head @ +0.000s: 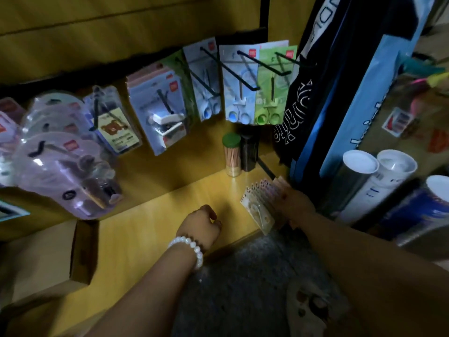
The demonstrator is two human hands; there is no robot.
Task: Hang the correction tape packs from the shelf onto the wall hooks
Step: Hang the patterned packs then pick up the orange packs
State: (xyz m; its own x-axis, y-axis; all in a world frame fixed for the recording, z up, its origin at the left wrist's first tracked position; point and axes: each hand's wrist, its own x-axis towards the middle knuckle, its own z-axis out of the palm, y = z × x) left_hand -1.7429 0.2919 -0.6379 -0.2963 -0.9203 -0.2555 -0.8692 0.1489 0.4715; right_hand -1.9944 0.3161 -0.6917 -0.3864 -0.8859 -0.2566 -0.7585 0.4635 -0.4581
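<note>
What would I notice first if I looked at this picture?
Probably the right hand at the shelf's right edge, holding a fanned stack of correction tape packs. Next, the left hand with a white bead bracelet lies curled on the yellow shelf, and the wall hooks above carry hanging packages.

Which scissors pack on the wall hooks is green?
The rightmost scissors pack, with a green card and green handles, next to the dark hanging clothing. The scissors packs to its left are blue.
</note>
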